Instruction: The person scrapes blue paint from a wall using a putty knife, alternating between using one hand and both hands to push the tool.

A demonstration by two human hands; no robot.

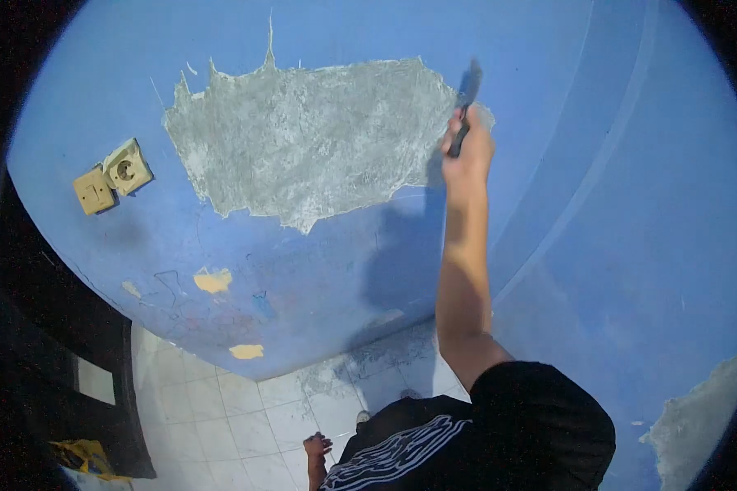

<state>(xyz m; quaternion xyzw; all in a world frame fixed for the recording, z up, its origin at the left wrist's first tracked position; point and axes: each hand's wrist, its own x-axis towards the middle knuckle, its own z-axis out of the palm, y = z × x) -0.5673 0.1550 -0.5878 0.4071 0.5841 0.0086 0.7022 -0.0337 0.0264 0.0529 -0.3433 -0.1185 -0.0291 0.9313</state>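
Note:
My right hand [469, 151] is raised against the blue wall [532, 74], fingers wrapped round the black handle of a scraper [470, 86]. The scraper's dark, slightly blurred blade points upward at the right end of a large bare grey patch [311, 139]. Ragged edges of paint border this patch, with thin spikes along its top left. Low down beside my body hangs my left hand [318, 445], away from the wall; its fingers look loosely curled and apart, with nothing visible in them.
A wall socket [128, 170] and a switch [95, 191] sit left of the patch. Paint flakes [323, 378] litter the white tiled floor [246, 425] along the wall's foot. Dark furniture [57, 327] stands at left. Another bare patch [704, 421] shows at lower right.

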